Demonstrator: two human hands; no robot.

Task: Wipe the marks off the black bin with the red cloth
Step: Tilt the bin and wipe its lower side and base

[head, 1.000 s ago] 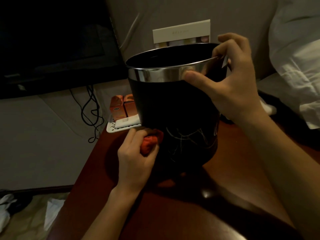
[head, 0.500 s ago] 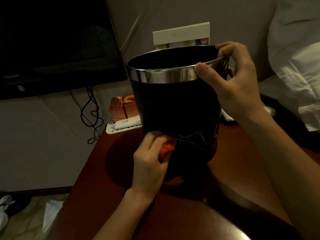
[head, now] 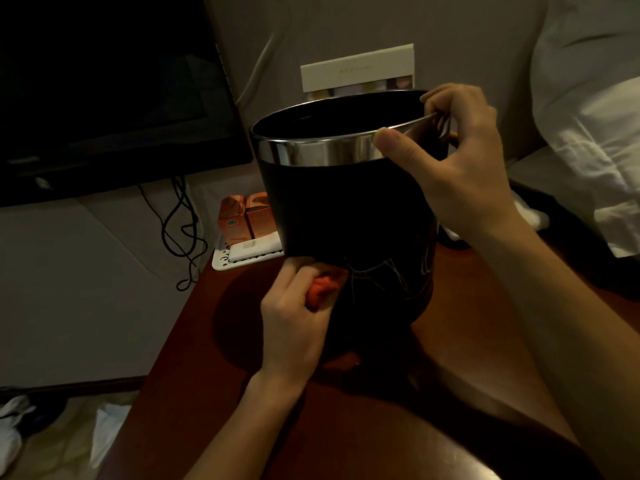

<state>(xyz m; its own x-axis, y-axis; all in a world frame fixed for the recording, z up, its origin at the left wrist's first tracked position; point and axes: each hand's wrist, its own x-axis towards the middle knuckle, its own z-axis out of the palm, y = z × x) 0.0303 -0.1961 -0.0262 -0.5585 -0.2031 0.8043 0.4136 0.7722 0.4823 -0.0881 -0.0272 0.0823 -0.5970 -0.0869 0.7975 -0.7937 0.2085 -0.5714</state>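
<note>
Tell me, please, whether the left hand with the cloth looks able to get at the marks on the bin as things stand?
Probably yes: the left hand holds the cloth against the bin just beside the marks, with nothing between them.

The bin (head: 349, 209) has a matt black body under a shiny, mirror-like metal band (head: 322, 154) at its rim. The cloth (head: 323, 287) is soft, crumpled red fabric, and the counter (head: 194, 358) is glossy reddish-brown wood.

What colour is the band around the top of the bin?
Shiny silver, on the black bin's rim band, in the head view.
</note>
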